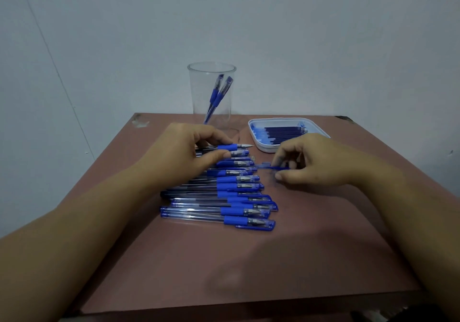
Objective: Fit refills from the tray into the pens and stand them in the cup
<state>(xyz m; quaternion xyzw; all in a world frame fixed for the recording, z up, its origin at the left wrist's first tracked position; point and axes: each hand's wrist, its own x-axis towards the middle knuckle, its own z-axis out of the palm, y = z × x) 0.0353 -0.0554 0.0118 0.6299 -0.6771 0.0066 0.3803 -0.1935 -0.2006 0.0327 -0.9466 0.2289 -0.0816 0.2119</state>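
Observation:
A row of several clear pens [224, 197] with blue grips and caps lies across the brown table [249, 259]. My left hand [189, 147] grips the far pen [234, 146] of the row, uncapped, its metal tip pointing right. My right hand [308, 160] pinches a blue cap [271, 167] just right of the row. A clear plastic cup [211, 95] stands at the back with two pens leaning inside. The white tray [263, 147] at the back right holds several dark refills [283, 132].
The table's back edge meets a pale wall. A chipped patch [140, 121] marks the back left corner. The table's near edge runs across the bottom of the view.

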